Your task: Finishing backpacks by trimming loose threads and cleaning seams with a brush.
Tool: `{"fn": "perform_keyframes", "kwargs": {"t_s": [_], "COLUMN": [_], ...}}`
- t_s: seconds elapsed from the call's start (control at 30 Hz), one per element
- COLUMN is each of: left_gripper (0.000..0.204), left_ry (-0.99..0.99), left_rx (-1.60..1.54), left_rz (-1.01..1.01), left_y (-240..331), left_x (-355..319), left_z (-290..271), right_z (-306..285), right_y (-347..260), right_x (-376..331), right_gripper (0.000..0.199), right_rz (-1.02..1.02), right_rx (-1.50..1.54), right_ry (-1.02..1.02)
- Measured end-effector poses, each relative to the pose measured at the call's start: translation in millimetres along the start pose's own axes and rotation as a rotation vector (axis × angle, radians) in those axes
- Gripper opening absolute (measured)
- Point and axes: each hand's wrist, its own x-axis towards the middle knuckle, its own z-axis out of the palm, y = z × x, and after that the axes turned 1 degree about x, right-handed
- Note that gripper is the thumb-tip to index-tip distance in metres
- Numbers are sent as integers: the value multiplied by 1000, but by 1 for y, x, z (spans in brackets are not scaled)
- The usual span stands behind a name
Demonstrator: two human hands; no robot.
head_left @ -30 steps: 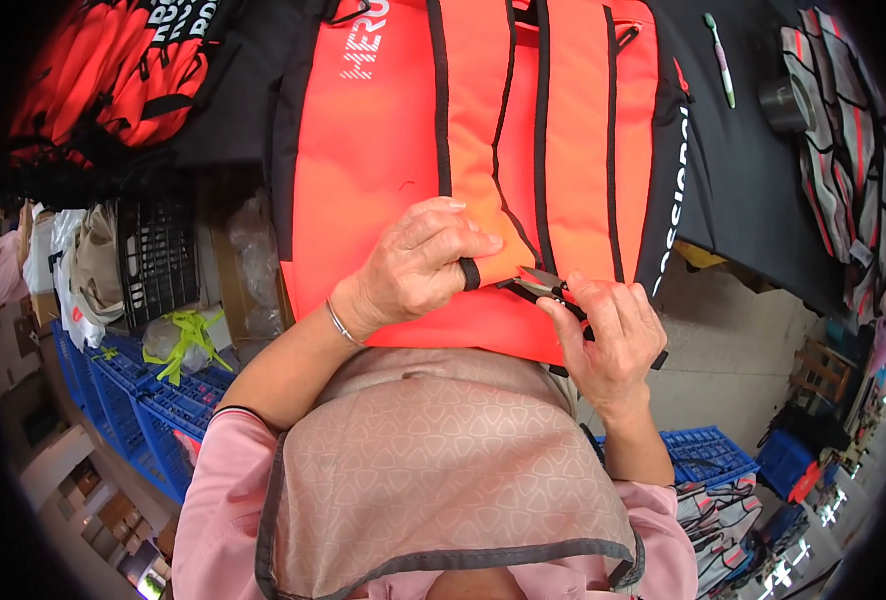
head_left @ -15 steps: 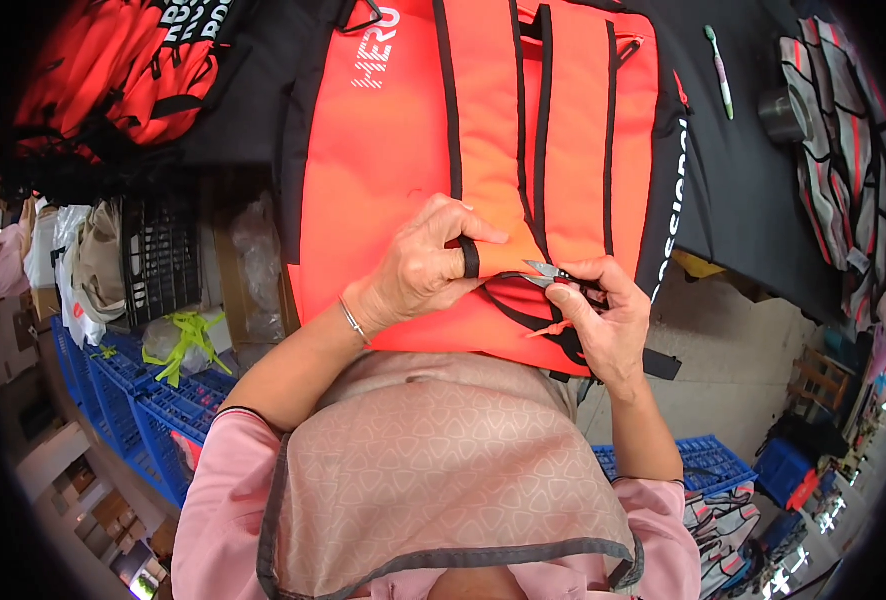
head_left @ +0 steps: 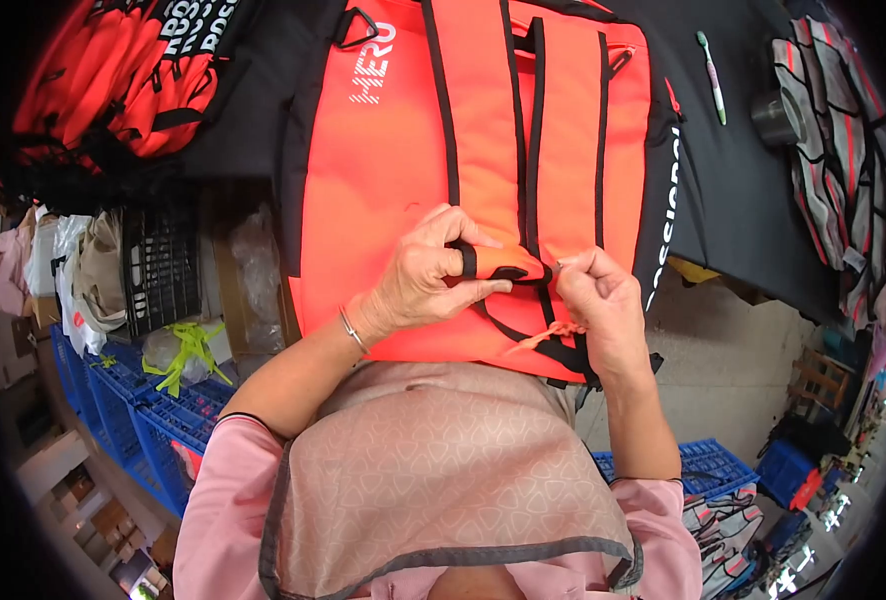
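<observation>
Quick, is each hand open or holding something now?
Left hand: closed, holding the strap.
Right hand: closed by the strap's end; what it holds can't be told.

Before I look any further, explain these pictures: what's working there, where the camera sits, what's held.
No machine here: a person works with two bare hands. The camera is worn on the head and looks down; its wide lens bends straight edges. An orange-red backpack lies, straps up, on a black surface, with a toothbrush to its right. The left hand grips one shoulder strap near its lower end. The right hand is beside that end; what it holds, if anything, I cannot tell.
</observation>
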Motion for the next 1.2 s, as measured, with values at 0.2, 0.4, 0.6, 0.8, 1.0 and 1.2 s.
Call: {"fn": "perform_keyframes", "kwargs": {"t_s": [0.2,0.4,0.6,0.8,1.0,1.2], "left_gripper": [34,31,39,44,46,32], "left_ry": [-18,-1,-10,-13,-19,-41], "left_rx": [-56,5,154,172,187,181], "left_rz": [-63,0,132,170,170,131], "left_y": [1,7,-3,-6,-5,-1], "left_x": [-2,0,-3,-4,-5,-4], "left_z": [1,3,5,5,5,3], "right_z": [9,15,10,10,7,5], "right_y": [-7,-19,-14,-16,-14,-11], "right_x": [0,-18,-20,-21,-20,-16], "right_gripper": [22,24,28,29,30,28], "right_rz": [-150,-333,-648,-602,-575,-540], "right_rx": [-175,-689,-1082,-1118,-1088,-1015], "right_ry": [113,198,227,205,188,166]}}
